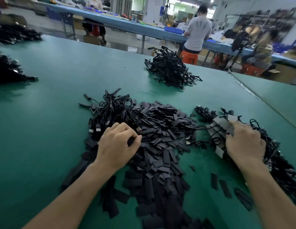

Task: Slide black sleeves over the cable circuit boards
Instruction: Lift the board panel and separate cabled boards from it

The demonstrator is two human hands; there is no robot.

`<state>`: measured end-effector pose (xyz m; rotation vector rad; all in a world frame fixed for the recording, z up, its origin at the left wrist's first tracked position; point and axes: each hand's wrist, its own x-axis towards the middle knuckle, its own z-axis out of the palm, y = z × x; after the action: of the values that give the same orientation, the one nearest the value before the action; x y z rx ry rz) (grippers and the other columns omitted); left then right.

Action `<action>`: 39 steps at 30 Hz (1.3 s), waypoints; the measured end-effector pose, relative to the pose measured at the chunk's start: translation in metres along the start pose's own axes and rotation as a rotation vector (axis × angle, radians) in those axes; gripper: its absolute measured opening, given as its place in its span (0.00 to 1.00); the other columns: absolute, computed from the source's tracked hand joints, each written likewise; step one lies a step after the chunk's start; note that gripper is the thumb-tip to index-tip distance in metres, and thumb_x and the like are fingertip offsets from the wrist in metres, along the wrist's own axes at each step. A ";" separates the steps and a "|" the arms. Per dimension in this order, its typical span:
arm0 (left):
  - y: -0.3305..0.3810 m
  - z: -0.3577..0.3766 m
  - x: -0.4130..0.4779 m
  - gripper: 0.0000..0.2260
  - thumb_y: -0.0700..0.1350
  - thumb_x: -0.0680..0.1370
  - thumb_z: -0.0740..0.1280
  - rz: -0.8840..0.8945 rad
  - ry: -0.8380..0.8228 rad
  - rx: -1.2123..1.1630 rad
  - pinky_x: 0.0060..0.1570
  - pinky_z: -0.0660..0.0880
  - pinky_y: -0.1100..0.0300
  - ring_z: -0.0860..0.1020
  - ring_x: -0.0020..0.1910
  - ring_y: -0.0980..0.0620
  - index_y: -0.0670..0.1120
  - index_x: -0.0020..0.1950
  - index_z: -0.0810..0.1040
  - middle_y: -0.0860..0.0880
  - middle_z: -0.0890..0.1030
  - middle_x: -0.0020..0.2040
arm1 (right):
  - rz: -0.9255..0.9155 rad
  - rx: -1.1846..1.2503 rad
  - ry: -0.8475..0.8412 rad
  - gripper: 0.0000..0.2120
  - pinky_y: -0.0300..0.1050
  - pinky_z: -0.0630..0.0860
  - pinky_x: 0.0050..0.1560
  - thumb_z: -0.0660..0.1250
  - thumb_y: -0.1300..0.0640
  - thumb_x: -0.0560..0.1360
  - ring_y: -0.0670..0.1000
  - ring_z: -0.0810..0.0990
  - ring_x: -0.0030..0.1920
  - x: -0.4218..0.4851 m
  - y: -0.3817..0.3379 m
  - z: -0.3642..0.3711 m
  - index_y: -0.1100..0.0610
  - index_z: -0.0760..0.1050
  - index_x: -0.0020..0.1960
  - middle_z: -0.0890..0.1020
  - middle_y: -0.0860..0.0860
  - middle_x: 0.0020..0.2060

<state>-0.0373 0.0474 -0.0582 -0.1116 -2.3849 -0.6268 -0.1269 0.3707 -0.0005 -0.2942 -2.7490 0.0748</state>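
Black sleeves (160,138) heaped mid-table, strays spilling toward near edge. Circuit boards (221,124), grey, on cables, just right of heap. Left hand (118,144) knuckles up, fingers curled, thumb pinching one of black sleeves at heap's left edge. Right hand (244,142) palm down over boards and cables; grip can't be made out. Cable tangle (114,111) behind left hand. Green table (61,96). Beyond it, blue bench (127,23), standing worker (197,33).

Green table (64,90): sleeve heap (160,142) centre, cable tangle (114,111) behind it; more cable piles (170,68) far, left edge, right.
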 end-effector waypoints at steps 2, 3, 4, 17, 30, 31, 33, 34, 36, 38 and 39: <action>0.000 0.001 -0.002 0.08 0.47 0.76 0.72 0.005 -0.014 0.022 0.41 0.76 0.52 0.76 0.39 0.49 0.46 0.38 0.82 0.52 0.79 0.38 | -0.012 0.030 0.035 0.23 0.64 0.68 0.62 0.64 0.64 0.74 0.64 0.73 0.61 0.001 0.002 0.004 0.55 0.72 0.69 0.77 0.63 0.59; 0.001 0.001 -0.002 0.10 0.49 0.76 0.70 0.009 -0.021 0.029 0.41 0.75 0.53 0.76 0.39 0.49 0.46 0.38 0.82 0.52 0.79 0.38 | -0.007 0.073 0.031 0.24 0.64 0.66 0.63 0.65 0.64 0.74 0.64 0.71 0.61 0.003 0.002 0.005 0.54 0.72 0.69 0.76 0.63 0.59; 0.002 0.002 -0.002 0.11 0.50 0.76 0.68 0.014 -0.024 0.032 0.41 0.74 0.54 0.76 0.39 0.49 0.46 0.37 0.82 0.52 0.79 0.38 | -0.008 0.123 0.012 0.25 0.64 0.65 0.64 0.66 0.63 0.73 0.64 0.70 0.62 0.005 0.003 0.004 0.53 0.72 0.70 0.75 0.63 0.59; 0.004 0.006 -0.002 0.11 0.51 0.75 0.69 0.016 -0.046 0.043 0.40 0.76 0.52 0.76 0.38 0.50 0.47 0.36 0.81 0.53 0.79 0.38 | -0.225 0.318 0.195 0.16 0.60 0.75 0.53 0.58 0.57 0.84 0.62 0.76 0.45 0.045 -0.007 -0.031 0.57 0.73 0.70 0.80 0.67 0.48; 0.002 0.007 -0.001 0.08 0.46 0.73 0.77 0.035 -0.040 0.055 0.38 0.76 0.53 0.76 0.38 0.50 0.47 0.36 0.81 0.53 0.79 0.37 | -0.390 0.832 0.562 0.19 0.43 0.73 0.51 0.58 0.50 0.82 0.50 0.77 0.48 0.098 -0.061 -0.085 0.55 0.76 0.68 0.82 0.52 0.52; 0.001 0.007 -0.001 0.09 0.47 0.73 0.76 0.041 -0.035 0.057 0.38 0.76 0.53 0.76 0.38 0.50 0.47 0.36 0.81 0.53 0.79 0.37 | -0.393 0.869 0.559 0.18 0.39 0.70 0.46 0.59 0.51 0.81 0.47 0.74 0.44 0.097 -0.066 -0.086 0.57 0.77 0.66 0.81 0.51 0.48; 0.001 0.006 -0.001 0.09 0.49 0.75 0.73 0.046 -0.034 0.058 0.38 0.76 0.53 0.76 0.37 0.50 0.47 0.36 0.81 0.53 0.79 0.37 | -0.403 0.881 0.507 0.15 0.32 0.64 0.36 0.61 0.53 0.81 0.42 0.68 0.36 0.094 -0.074 -0.085 0.57 0.79 0.62 0.78 0.50 0.42; 0.001 0.006 -0.001 0.11 0.51 0.75 0.70 0.048 -0.036 0.058 0.38 0.76 0.54 0.76 0.37 0.50 0.47 0.36 0.81 0.53 0.78 0.37 | -0.409 0.868 0.452 0.13 0.30 0.62 0.34 0.62 0.54 0.81 0.41 0.66 0.32 0.091 -0.078 -0.083 0.56 0.80 0.61 0.77 0.50 0.40; 0.001 0.006 -0.001 0.14 0.54 0.76 0.65 0.053 -0.041 0.058 0.39 0.75 0.54 0.76 0.38 0.51 0.48 0.36 0.81 0.54 0.78 0.38 | -0.406 0.847 0.332 0.11 0.32 0.66 0.36 0.63 0.56 0.80 0.37 0.68 0.32 0.085 -0.085 -0.077 0.55 0.81 0.59 0.79 0.48 0.40; 0.000 0.006 -0.001 0.15 0.55 0.76 0.63 0.052 -0.046 0.059 0.39 0.75 0.54 0.76 0.38 0.51 0.48 0.36 0.81 0.54 0.78 0.38 | -0.372 0.904 0.238 0.10 0.39 0.73 0.47 0.65 0.56 0.80 0.40 0.77 0.41 0.078 -0.090 -0.071 0.53 0.81 0.59 0.82 0.47 0.45; 0.000 0.006 -0.001 0.14 0.54 0.76 0.65 0.047 -0.048 0.065 0.39 0.75 0.54 0.76 0.38 0.51 0.48 0.36 0.81 0.54 0.78 0.38 | -0.353 0.937 0.194 0.11 0.44 0.76 0.51 0.66 0.57 0.80 0.44 0.80 0.45 0.074 -0.092 -0.069 0.52 0.81 0.61 0.83 0.47 0.47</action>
<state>-0.0400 0.0505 -0.0632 -0.1549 -2.4392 -0.5293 -0.1870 0.2975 0.0984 0.4103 -2.2256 1.1110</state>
